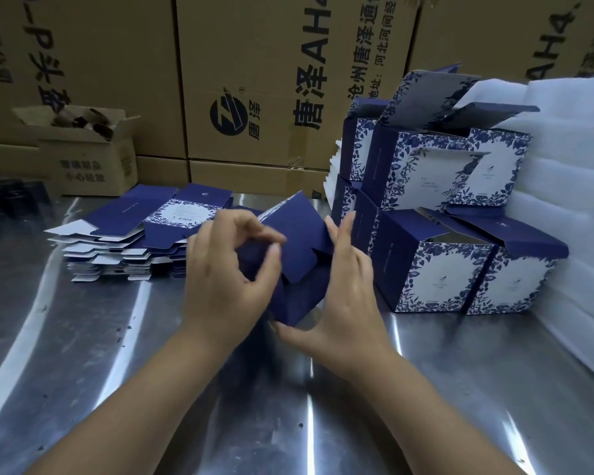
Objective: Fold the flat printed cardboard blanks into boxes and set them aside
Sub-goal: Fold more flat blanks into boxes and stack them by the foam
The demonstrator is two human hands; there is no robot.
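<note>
Nearby, bare tabletop lies open from 4 to 8 o'clock, hemmed by flat blanks at 10 and folded boxes at 2, while the navy half-folded box at centre, flap raised, is pinched by the curled left hand and braced by the flat-fingered right hand.

Shiny steel table; brown cartons stacked behind; white sheets, perhaps foam, right.
</note>
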